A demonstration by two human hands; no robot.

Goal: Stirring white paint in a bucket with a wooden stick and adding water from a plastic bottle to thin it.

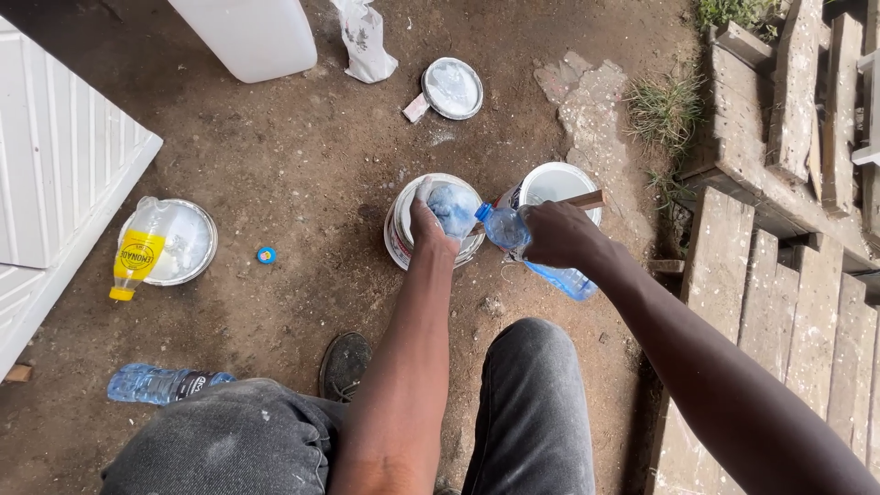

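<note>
My left hand (pixel 429 226) holds a bluish-white cloth wad (pixel 452 207) over an open paint tin (pixel 401 240) on the dirt ground. A clear blue plastic bottle (pixel 536 258) is gripped in my right hand (pixel 561 234) and tilted, its open neck pointing at the cloth. A second white tin (pixel 555 183) stands just right of the first, with a wooden stick (pixel 579 199) lying across it. Both my knees in grey trousers show at the bottom.
A small blue bottle cap (pixel 266 255) lies on the dirt. At left are a yellow-labelled bottle (pixel 139 252) on a tin lid (pixel 188 243) and another blue bottle (pixel 160 383). A white jerrycan (pixel 249 35), a loose lid (pixel 452 88), a white panel (pixel 55 174) and wooden planks (pixel 779 229) surround the spot.
</note>
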